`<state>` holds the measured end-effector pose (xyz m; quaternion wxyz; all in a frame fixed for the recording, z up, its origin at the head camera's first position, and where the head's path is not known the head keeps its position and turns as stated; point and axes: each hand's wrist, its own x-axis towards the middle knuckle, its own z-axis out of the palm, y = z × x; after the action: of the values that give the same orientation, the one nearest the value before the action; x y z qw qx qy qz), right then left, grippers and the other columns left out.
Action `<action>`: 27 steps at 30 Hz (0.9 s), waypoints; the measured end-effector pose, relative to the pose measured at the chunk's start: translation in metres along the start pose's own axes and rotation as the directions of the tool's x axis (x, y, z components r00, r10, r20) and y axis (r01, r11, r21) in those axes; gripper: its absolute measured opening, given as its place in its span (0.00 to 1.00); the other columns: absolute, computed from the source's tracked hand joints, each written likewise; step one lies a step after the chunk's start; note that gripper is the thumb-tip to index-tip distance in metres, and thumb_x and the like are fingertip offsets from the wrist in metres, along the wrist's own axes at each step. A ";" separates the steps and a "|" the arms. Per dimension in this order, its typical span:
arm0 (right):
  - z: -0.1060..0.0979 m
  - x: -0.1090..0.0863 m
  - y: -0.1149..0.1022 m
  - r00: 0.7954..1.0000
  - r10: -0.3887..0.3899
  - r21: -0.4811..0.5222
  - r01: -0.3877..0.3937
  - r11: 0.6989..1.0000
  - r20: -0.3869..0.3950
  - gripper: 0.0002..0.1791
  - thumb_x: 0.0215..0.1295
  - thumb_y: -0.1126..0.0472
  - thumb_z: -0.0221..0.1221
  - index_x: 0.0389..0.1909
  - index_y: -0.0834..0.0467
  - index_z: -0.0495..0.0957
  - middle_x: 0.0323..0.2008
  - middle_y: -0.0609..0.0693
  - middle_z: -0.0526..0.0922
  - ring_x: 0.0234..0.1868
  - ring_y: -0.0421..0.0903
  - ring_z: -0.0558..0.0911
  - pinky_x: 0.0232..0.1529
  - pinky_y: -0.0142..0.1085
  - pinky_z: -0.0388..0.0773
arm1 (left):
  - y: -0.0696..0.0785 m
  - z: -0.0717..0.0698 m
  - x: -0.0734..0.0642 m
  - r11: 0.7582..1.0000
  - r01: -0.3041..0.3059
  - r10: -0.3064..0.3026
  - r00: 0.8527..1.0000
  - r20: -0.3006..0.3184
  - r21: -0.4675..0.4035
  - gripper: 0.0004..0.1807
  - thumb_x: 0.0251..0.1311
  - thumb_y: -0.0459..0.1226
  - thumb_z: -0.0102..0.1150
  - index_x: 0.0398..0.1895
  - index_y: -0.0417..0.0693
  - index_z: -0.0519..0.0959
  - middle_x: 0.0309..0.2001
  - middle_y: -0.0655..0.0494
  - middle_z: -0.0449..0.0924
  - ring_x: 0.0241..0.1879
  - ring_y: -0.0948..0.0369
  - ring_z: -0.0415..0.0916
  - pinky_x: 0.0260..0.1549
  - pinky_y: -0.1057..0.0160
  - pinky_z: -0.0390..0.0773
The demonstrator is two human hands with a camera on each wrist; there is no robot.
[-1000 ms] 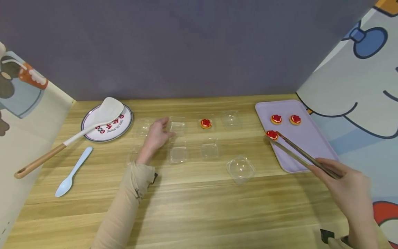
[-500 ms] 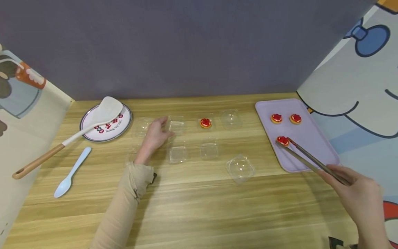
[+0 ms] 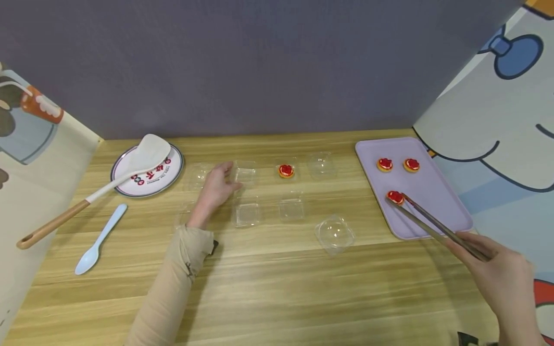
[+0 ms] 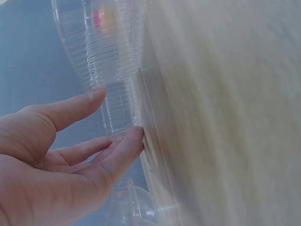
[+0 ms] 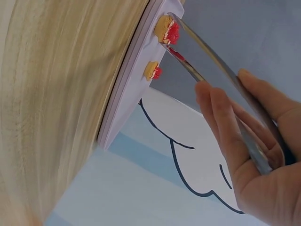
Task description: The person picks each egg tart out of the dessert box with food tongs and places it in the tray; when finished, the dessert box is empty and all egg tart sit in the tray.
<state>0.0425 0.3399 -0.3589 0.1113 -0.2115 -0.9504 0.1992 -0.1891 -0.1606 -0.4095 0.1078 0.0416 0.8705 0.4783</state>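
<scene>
In the head view my right hand (image 3: 497,274) grips a pair of metal tongs (image 3: 421,223). Their tips stand on either side of a small red-topped tart (image 3: 395,197) over the lilac tray (image 3: 433,206). I cannot tell whether that tart bears on the tray. Two more tarts, a left one (image 3: 384,164) and a right one (image 3: 411,165), sit farther back on it. My left hand (image 3: 215,190) holds the near side of a clear plastic box (image 4: 120,106) between thumb and fingers. Right of it, another tart (image 3: 286,171) lies in a clear box.
Other clear boxes stand nearby, including a front one (image 3: 248,215) and a front-right one (image 3: 292,209). A domed clear piece (image 3: 335,234) lies toward the tray. At left are a plate (image 3: 151,182), a white turner (image 3: 151,151) and a pale blue spoon (image 3: 101,239).
The tongs and tart have moved right, from the tray's left edge to farther over the tray. My left hand stays at the clear box.
</scene>
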 end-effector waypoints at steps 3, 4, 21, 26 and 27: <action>0.000 -0.001 -0.001 1.000 0.011 0.013 -0.011 1.000 -0.004 0.27 0.69 0.52 0.74 0.58 0.70 0.85 0.48 0.69 0.87 0.32 0.02 0.58 0.30 0.09 0.60 | 0.000 0.000 0.000 1.000 0.001 -0.001 1.000 -0.001 0.003 0.43 0.65 0.23 0.68 0.80 0.27 0.58 0.78 0.28 0.60 0.75 0.37 0.65 0.72 0.47 0.73; -0.001 -0.001 -0.002 1.000 0.013 0.017 -0.013 1.000 -0.005 0.27 0.69 0.53 0.74 0.57 0.70 0.85 0.47 0.69 0.87 0.30 0.01 0.57 0.28 0.09 0.59 | 0.000 0.000 0.000 1.000 0.001 -0.001 1.000 -0.001 0.004 0.43 0.65 0.23 0.68 0.80 0.27 0.58 0.78 0.28 0.60 0.75 0.36 0.65 0.73 0.47 0.73; -0.002 0.009 -0.031 0.996 -0.089 0.077 0.090 0.993 -0.020 0.24 0.65 0.57 0.76 0.54 0.70 0.86 0.44 0.71 0.88 0.31 0.04 0.63 0.25 0.10 0.67 | 0.005 0.003 -0.003 0.995 -0.011 0.017 0.998 -0.055 0.104 0.46 0.65 0.28 0.71 0.81 0.30 0.58 0.76 0.28 0.64 0.34 0.50 0.79 0.62 0.44 0.81; -0.001 0.019 -0.047 0.987 -0.159 0.128 0.157 0.979 0.011 0.22 0.62 0.54 0.78 0.51 0.64 0.89 0.34 0.45 0.92 0.33 0.07 0.69 0.28 0.12 0.70 | 0.016 0.005 -0.003 0.988 -0.079 0.096 0.987 -0.126 0.132 0.42 0.66 0.28 0.70 0.79 0.29 0.61 0.76 0.28 0.65 0.71 0.35 0.68 0.75 0.40 0.68; 0.000 0.021 -0.051 0.986 -0.167 0.153 0.162 0.975 0.025 0.22 0.62 0.54 0.78 0.52 0.63 0.90 0.34 0.41 0.91 0.33 0.08 0.71 0.28 0.13 0.71 | 0.019 0.006 -0.003 0.988 -0.094 0.111 0.985 -0.134 0.125 0.41 0.66 0.28 0.70 0.79 0.29 0.62 0.75 0.28 0.65 0.72 0.34 0.66 0.74 0.40 0.69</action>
<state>0.0053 0.3069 -0.3348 0.1249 -0.1192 -0.9488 0.2645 -0.1857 -0.1454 -0.3962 0.0186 0.0590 0.8994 0.4327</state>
